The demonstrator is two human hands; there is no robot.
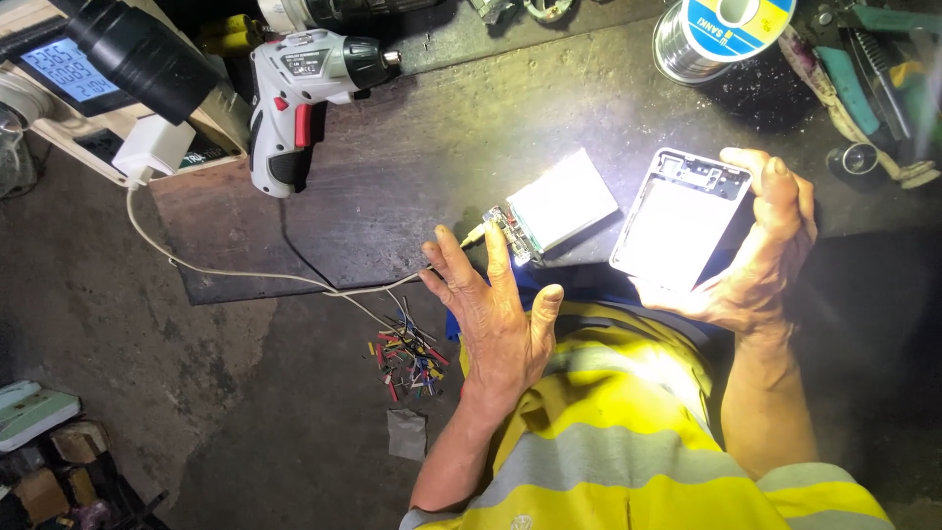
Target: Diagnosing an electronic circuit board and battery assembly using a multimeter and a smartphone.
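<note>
My left hand lies flat and spread on the counter, holding nothing, its fingertips touching the small green circuit board at the near end of the flat silver battery pack. That pack lies on the dark counter just beyond my fingers, brightly lit, pale and rectangular, with thin wires running off the board end. My right hand is curled around a white plastic case shell, fingers hooked over its far edge and thumb under the near one; the shell is tilted up, just right of the battery pack, its hollow inside facing me, with dark fittings at the top end. Well beyond the battery pack to the left lies a white and grey cordless screwdriver with a red trigger. Beyond the shell stands a solder spool with a blue and yellow round label. Left of my wrist, cut wire scraps in many colours litter the floor.
</note>
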